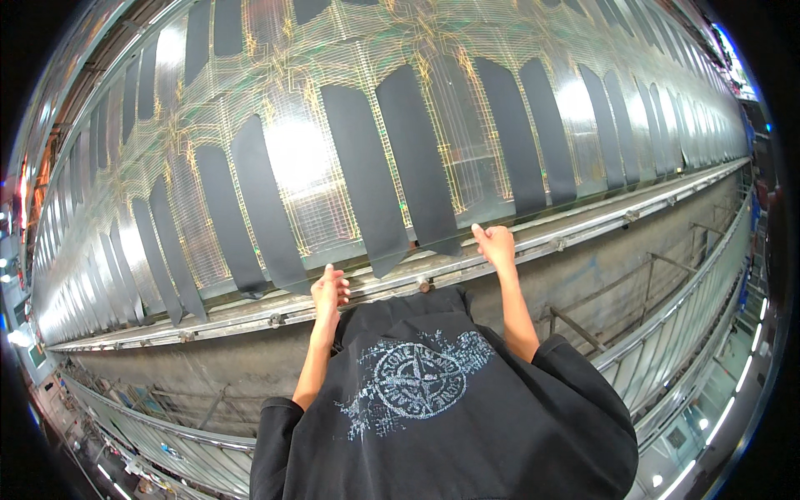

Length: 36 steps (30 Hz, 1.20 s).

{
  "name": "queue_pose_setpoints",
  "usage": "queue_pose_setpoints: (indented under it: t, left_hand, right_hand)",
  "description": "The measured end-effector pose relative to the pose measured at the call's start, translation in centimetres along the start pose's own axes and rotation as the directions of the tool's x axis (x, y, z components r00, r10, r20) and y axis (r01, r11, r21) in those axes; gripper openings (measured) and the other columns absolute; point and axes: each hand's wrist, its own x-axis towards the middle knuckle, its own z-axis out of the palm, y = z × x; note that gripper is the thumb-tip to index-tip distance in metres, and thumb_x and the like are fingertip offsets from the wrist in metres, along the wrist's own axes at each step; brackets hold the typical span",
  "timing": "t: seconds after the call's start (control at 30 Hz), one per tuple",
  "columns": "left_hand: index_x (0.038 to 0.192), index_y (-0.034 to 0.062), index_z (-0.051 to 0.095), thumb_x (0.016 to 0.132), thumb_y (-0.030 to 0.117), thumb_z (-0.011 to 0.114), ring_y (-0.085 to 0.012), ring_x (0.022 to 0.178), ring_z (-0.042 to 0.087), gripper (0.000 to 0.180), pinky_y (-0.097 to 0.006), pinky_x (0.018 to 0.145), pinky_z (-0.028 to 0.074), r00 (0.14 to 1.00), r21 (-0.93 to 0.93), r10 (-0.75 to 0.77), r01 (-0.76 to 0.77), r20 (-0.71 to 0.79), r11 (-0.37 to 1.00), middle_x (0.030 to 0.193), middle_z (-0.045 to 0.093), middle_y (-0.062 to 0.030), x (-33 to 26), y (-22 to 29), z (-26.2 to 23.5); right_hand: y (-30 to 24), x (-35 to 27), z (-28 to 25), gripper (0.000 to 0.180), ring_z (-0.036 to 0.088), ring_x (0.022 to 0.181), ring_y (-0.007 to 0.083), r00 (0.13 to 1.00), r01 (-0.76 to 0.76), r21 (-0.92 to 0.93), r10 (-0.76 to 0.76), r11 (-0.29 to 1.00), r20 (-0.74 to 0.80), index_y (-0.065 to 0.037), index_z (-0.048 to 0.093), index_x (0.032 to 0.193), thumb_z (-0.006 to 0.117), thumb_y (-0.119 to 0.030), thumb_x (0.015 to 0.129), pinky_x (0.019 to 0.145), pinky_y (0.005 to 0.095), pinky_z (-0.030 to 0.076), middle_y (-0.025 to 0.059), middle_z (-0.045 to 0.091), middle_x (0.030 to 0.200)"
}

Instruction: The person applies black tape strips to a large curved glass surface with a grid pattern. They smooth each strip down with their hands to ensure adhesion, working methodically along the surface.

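Person in black top at a long table, metal rail along its near side. Glossy clear sheet lies over the tabletop, near edge running along between the hands. Right hand closed, thumb and index pinching that edge. Left hand at same edge, thumb up, fingers curled; can't tell if gripping. Dark panels in rows, two with lower ends between the hands.
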Motion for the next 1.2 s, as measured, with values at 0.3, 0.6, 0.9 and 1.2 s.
queue_pose_setpoints:
  t: [0.3,0.6,0.9,1.2]
  left_hand:
    - [0.111,0.0091,0.065,0.081,0.021,0.086,-0.0392,0.152,0.038,0.039,-0.055,0.124,0.032,0.323,0.559,0.674,-0.813,0.664,-0.161,0.156,0.049,-0.0142,2.1,4.0,8.5]
    - [0.118,0.0077,0.062,0.082,0.007,0.073,-0.0383,0.154,0.037,0.038,-0.057,0.126,0.029,0.382,0.697,0.679,-0.665,0.627,-0.269,0.161,0.045,-0.0154,3.4,1.1,11.8]
    - [0.122,0.0059,0.064,0.086,0.025,0.083,-0.0423,0.157,0.034,0.045,-0.053,0.128,0.032,0.393,0.555,0.701,-0.832,0.595,-0.005,0.167,0.042,-0.0191,2.3,-0.3,8.4]
    - [0.124,0.0037,0.069,0.097,0.032,0.073,-0.0386,0.118,0.068,0.039,-0.046,0.102,0.054,0.539,0.3,0.779,-0.838,0.322,0.456,0.125,0.073,-0.0188,-5.5,-2.7,-9.1]
  right_hand:
    - [-6.4,-0.1,2.2,0.045,0.056,0.112,0.0274,0.509,0.853,-0.321,-0.792,0.411,0.337,-0.011,0.059,0.102,0.092,-0.026,0.076,0.092,0.0417,0.046,0.007,0.055,0.112]
    - [-4.3,2.4,5.2,0.053,0.056,0.112,0.0297,0.37,0.847,-0.495,-0.884,0.194,0.285,-0.01,0.059,0.115,0.089,-0.023,0.073,0.095,0.044,0.046,0.0099,0.055,0.114]
    - [-5.5,1.3,6.0,0.055,0.055,0.107,0.0337,0.411,0.819,-0.542,-0.853,0.19,0.322,-0.008,0.058,0.114,0.09,-0.022,0.07,0.088,0.0476,0.046,0.0127,0.053,0.106]
    - [-11.7,-7.5,11.4,0.037,0.067,0.092,0.0371,0.594,0.756,-0.57,-0.704,0.322,0.39,-0.007,0.064,0.093,0.08,-0.04,0.089,0.08,0.0507,0.054,0.014,0.064,0.091]
